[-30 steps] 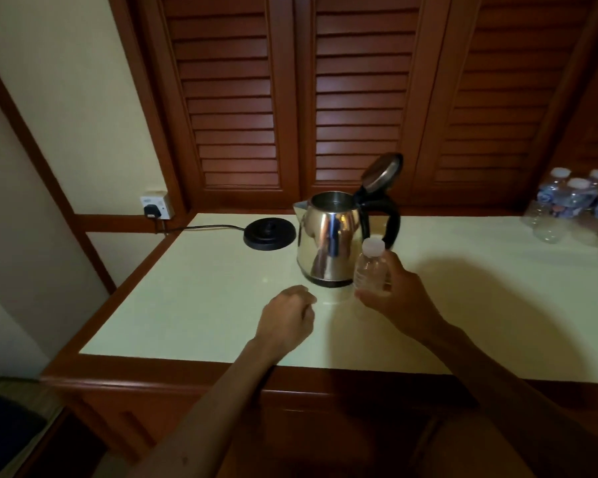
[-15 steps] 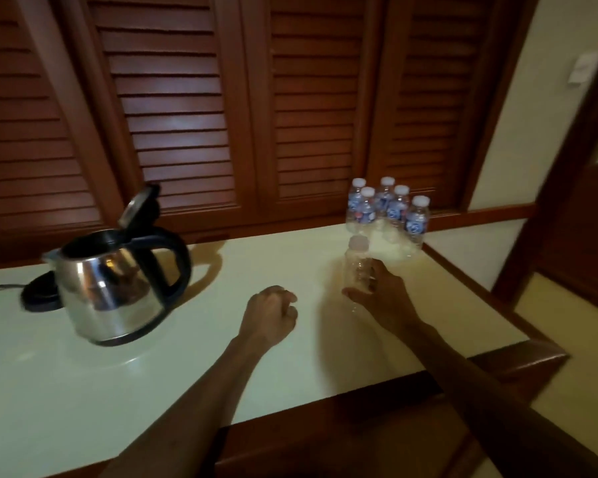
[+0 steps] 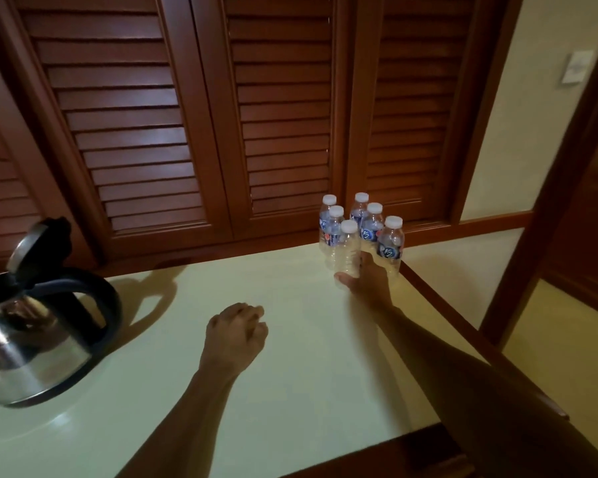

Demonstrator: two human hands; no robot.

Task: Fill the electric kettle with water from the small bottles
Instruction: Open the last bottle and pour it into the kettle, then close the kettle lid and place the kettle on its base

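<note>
Kettle [image 3: 32, 326], lid up, stands left of our hands. Right hand [image 3: 366, 281] grips an unlabelled, seemingly empty bottle [image 3: 346, 250] against five capped full bottles [image 3: 373, 225]; left hand [image 3: 237, 331] curled, holding nothing. Five pours apparently remain.

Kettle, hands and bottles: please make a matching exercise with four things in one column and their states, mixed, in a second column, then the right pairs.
Things:
1. kettle
2. left hand
3. right hand
4. labelled bottles

States:
A. grips a clear bottle that has no label
B. lid up, standing at the left edge of the table
C. fingers curled, holding nothing
D. upright in a group at the far right corner, white caps on

Pairs: 1-B, 2-C, 3-A, 4-D
</note>
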